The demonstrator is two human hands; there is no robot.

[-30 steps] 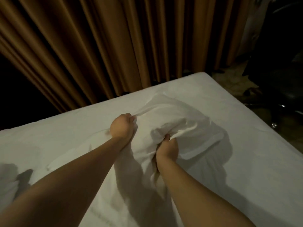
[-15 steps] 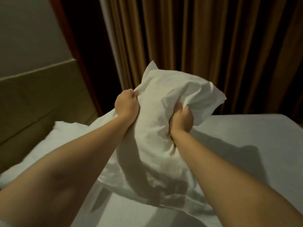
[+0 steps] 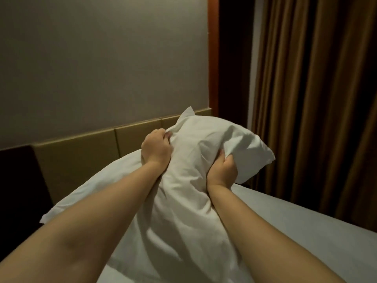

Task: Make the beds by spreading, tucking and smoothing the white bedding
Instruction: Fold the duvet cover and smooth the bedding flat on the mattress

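The crumpled white fabric pillow [image 3: 204, 139] has been swung toward the tan padded headboard [image 3: 81, 152]. It is held above the white-sheeted mattress [image 3: 306, 231], with its cloth clenched in the left hand [image 3: 156, 148] and the right hand [image 3: 223, 170].

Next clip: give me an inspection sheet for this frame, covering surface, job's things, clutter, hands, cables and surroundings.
Surface: bed covered with a white sheet, smooth where it shows at the right.
Job's things: white pillow held up over the head end, its case creased; a second pillow lies on the bed by the headboard.
Clutter: nothing seen.
Grippers: left hand grips the white pillow's upper left edge; right hand grips bunched fabric on its right side.
Cables: nothing seen.
Surroundings: grey wall, wooden trim, brown curtain beside the bed; the light is dim.
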